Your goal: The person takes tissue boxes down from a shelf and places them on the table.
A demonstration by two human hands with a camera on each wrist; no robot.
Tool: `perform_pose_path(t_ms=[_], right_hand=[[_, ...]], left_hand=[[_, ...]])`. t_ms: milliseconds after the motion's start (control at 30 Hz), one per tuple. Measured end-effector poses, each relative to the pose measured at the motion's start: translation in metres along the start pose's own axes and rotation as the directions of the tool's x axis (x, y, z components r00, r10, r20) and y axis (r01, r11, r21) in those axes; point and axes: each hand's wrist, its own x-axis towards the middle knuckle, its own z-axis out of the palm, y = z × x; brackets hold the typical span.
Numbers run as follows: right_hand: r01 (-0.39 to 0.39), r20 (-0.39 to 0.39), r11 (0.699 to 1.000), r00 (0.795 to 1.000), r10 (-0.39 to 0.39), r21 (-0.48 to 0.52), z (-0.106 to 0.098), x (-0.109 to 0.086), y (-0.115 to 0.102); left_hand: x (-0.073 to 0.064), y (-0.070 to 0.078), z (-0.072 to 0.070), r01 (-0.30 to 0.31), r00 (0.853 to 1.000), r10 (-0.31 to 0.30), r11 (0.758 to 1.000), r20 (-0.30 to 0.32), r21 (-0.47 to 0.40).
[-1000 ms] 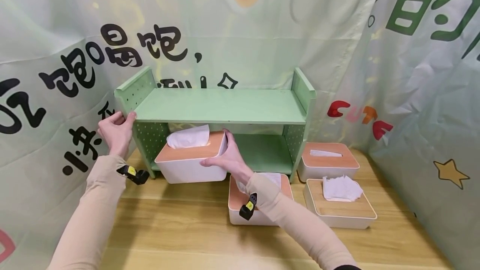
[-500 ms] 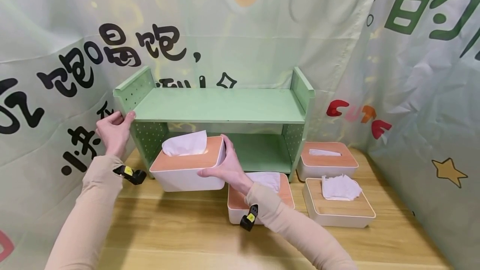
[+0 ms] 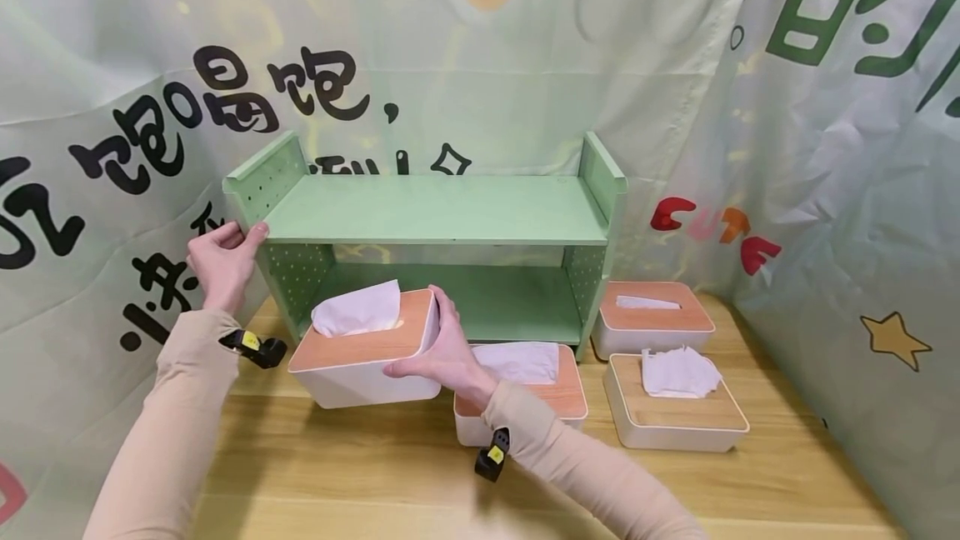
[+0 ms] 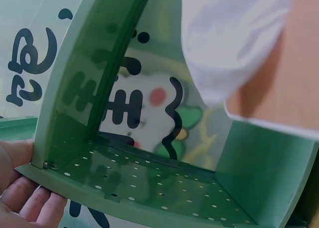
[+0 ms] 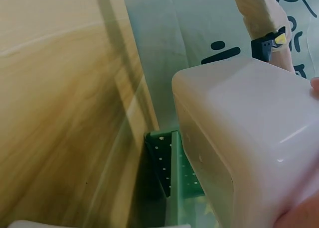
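Observation:
My right hand (image 3: 450,357) grips a white tissue box (image 3: 367,380) by its right end. The box has a wood-coloured lid with a tissue sticking out, and is held tilted in front of the shelf's lower left. In the right wrist view the box's white underside (image 5: 249,103) shows above the table. My left hand (image 3: 225,261) pinches the front left edge of a green two-tier shelf (image 3: 435,211). In the left wrist view my left thumb and fingers (image 4: 32,203) lie on either side of the perforated side panel's edge (image 4: 79,188).
Behind my right wrist sits a second tissue box (image 3: 558,394) on the wooden table (image 3: 360,473). A tissue box (image 3: 656,319) stands right of the shelf, with another tissue box (image 3: 678,419) in front of it. Printed cloth (image 3: 450,48) hangs behind and at both sides.
My right hand has drawn the tissue box out from the shelf's lower level, toward me and slightly left. The left hand stays on the shelf's edge.

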Motion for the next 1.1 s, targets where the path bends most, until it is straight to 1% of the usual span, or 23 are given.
perform_pose_path(t_ms=[133, 333, 467, 733, 900, 1000, 1100], right_hand=[[-0.019, 0.008, 1.000, 1.000, 0.019, -0.009, 0.005, -0.004, 0.002], [-0.069, 0.020, 0.997, 0.997, 0.070, -0.037, 0.011, -0.007, 0.004], [-0.081, 0.026, 0.995, 0.996, 0.083, -0.059, 0.014, -0.007, 0.004], [-0.074, 0.017, 0.989, 0.997, 0.077, -0.127, 0.020, -0.006, 0.008], [-0.079, 0.015, 0.989, 0.997, 0.081, -0.127, 0.025, -0.009, 0.009], [-0.069, 0.004, 0.988, 0.998, 0.070, -0.136, 0.029, -0.011, 0.010], [-0.048, -0.010, 0.985, 0.999, 0.047, -0.166, 0.033, -0.012, 0.011]], left_hand=[[0.000, -0.001, 0.000, -0.003, 1.000, 0.003, 1.000, -0.003, 0.006], [0.001, -0.002, -0.001, -0.020, 1.000, 0.021, 0.999, -0.003, 0.048], [0.001, -0.002, -0.001, -0.011, 1.000, 0.011, 0.999, 0.004, 0.039], [0.001, -0.001, -0.001, -0.001, 1.000, 0.001, 0.999, 0.003, 0.035], [0.000, -0.002, -0.001, -0.002, 1.000, 0.002, 0.999, 0.004, 0.043], [-0.001, -0.002, -0.001, -0.012, 1.000, 0.012, 0.998, 0.000, 0.054], [-0.001, -0.001, -0.001, -0.016, 1.000, 0.016, 0.998, 0.002, 0.053]])
